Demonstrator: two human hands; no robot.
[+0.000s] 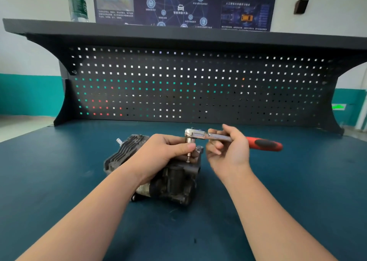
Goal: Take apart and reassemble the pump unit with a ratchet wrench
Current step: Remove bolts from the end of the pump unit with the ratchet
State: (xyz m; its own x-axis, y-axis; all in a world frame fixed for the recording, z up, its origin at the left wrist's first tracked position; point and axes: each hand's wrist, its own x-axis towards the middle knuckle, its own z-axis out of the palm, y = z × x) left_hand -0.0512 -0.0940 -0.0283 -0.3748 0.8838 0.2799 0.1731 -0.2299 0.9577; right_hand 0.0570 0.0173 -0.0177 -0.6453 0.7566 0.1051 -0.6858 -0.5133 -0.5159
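The dark, grimy pump unit (174, 181) with cooling fins lies on the blue bench mat (59, 181) in the middle. A ratchet wrench (264, 144) with a red and black handle is held level above it, its chrome head pointing left and its socket and bit pointing down at the pump's top. My left hand (162, 153) rests over the pump and pinches the socket below the ratchet head with thumb and fingers. My right hand (228, 149) grips the wrench's metal shank between thumb and fingers, just right of the head.
A black pegboard back panel (198, 86) rises behind the bench, with a shelf on top carrying a plastic water bottle (77, 2). A dark poster hangs on the wall behind. Teal wall bands show at both sides.
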